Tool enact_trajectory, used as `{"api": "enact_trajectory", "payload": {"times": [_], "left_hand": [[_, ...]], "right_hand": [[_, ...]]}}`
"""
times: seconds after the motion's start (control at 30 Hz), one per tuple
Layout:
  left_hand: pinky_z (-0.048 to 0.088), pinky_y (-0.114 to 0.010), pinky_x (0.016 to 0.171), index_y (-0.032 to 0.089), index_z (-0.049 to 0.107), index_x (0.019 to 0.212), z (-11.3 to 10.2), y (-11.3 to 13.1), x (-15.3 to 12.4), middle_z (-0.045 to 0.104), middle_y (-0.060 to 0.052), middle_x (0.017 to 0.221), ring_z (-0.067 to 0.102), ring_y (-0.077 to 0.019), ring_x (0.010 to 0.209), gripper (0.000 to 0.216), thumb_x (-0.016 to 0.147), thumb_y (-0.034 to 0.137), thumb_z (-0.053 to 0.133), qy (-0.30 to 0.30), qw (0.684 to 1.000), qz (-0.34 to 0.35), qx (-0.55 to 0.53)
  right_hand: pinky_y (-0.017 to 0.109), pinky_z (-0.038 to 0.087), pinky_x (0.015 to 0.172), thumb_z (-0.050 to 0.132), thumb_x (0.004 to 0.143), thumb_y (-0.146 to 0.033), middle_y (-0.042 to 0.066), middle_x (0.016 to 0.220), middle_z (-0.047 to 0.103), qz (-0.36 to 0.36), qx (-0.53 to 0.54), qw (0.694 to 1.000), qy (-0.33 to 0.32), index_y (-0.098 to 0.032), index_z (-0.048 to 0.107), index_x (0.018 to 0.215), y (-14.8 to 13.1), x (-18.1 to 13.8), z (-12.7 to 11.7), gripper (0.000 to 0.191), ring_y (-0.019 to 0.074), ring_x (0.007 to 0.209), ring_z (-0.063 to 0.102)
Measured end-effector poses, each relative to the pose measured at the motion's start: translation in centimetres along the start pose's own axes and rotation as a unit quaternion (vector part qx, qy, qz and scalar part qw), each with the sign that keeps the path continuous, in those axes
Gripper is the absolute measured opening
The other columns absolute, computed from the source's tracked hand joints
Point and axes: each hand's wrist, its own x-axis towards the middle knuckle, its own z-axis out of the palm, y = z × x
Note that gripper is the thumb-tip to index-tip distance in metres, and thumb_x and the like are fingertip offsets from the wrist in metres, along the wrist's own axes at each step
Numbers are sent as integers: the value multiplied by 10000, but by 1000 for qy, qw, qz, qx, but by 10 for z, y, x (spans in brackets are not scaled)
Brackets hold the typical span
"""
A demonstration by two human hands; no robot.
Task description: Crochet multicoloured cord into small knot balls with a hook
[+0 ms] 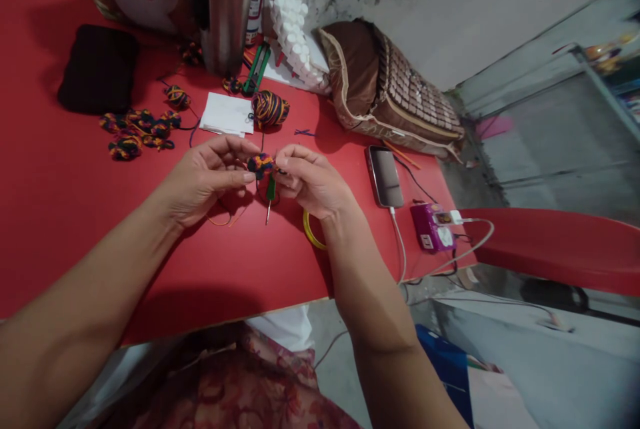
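My left hand point(210, 172) pinches a small crocheted piece point(260, 164) of dark blue, orange and red yarn above the red table point(75, 216). My right hand point(313, 179) is closed beside the piece and grips a green-handled crochet hook point(270, 196), whose metal tip points down toward me. A strand runs from the piece up to a multicoloured yarn ball point(270, 109) behind my hands. Several finished yarn pieces point(140, 130) lie in a cluster at the left.
A black pouch point(99, 69) lies at far left, a folded white paper point(227, 114) by the yarn ball, a steel flask point(227, 9) at the back, a brown bag point(395, 86) at the right. A phone point(385, 176), a purple charger point(431, 228) and a yellow ring point(310, 232) lie right of my hands.
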Motion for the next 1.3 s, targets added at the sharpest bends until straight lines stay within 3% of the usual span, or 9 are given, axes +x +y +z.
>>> {"api": "enact_trajectory", "payload": {"times": [0.17,0.3,0.53,0.8,1.03,1.3], "left_hand": [[605,-246,539,187,843,1007,0,-4,-1,773,-25,790,692,-147,592,383,653,148,985,-21,998,-48,25],[642,-286,551,142,816,906,-1,-6,0,780,-64,785,710,-169,609,339,712,329,1021,-20,998,-47,30],[640,-229,639,160,817,915,-2,-7,1,801,-31,867,727,-135,698,345,643,143,1029,-5,999,-33,36],[653,-250,706,160,807,894,-1,-8,1,784,-34,872,733,-148,763,297,665,84,979,-10,999,-3,33],[663,-257,634,166,788,874,2,-5,0,770,-25,791,724,-146,670,324,631,51,969,10,999,-38,30],[580,-204,534,145,833,886,0,-7,-1,793,-63,744,716,-144,579,228,689,80,926,12,995,-93,34]], "right_hand": [[175,312,457,1038,710,-426,-96,588,574,-27,-15,999,-10,-187,695,796,3,2,1,427,33,490,417],[182,319,427,1024,735,-403,-71,618,642,-42,-41,998,-22,-173,721,806,4,1,2,387,22,448,409],[191,389,440,965,785,-344,-63,639,659,-84,-75,994,-3,-168,757,844,7,2,-1,279,41,470,473],[195,377,450,948,787,-311,-58,684,665,-78,-64,995,19,-174,766,883,7,3,0,248,44,500,485],[189,313,477,958,754,-302,-64,642,627,-57,-24,998,12,-165,779,911,5,3,-3,274,35,511,402],[194,277,473,948,748,-308,-43,735,711,-53,-26,998,15,-177,775,942,2,2,-2,291,27,517,386]]}}
